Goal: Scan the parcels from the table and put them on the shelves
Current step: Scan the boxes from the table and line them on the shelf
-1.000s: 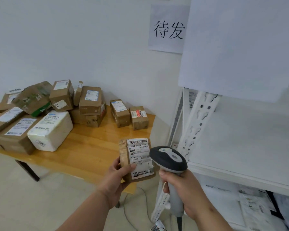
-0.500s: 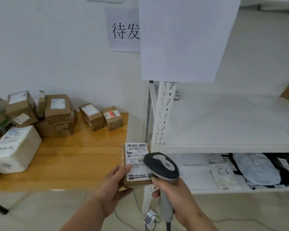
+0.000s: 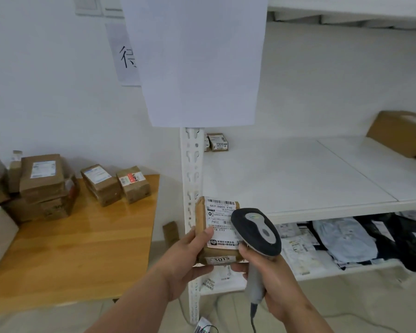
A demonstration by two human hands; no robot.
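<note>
Over the last second the view has swung away from the wooden table [image 3: 87, 248] and squared up to the white shelf unit [image 3: 298, 179], whose slotted upright [image 3: 192, 164] now stands in the middle of the frame rather than off to the right. The small brown parcel [image 3: 217, 227] has come along with it: the left hand [image 3: 187, 255] grips it by its left edge and underside, label facing up, directly in front of that upright and well clear of the table. The right hand [image 3: 271, 272] is closed around the grey handle of the barcode scanner [image 3: 256, 230], whose dark head overlaps the parcel's right side, right over the label. Whether the scan has registered cannot be told, since no beam or light shows. Turning toward the shelves suggests the scan step is ending and placement is next; the middle shelf to the right of the upright is mostly bare, with one small labelled box [image 3: 217, 142] just behind the upright and a larger carton [image 3: 401, 132] far to the right. More parcels [image 3: 101, 183] wait on the table left of the upright.
</note>
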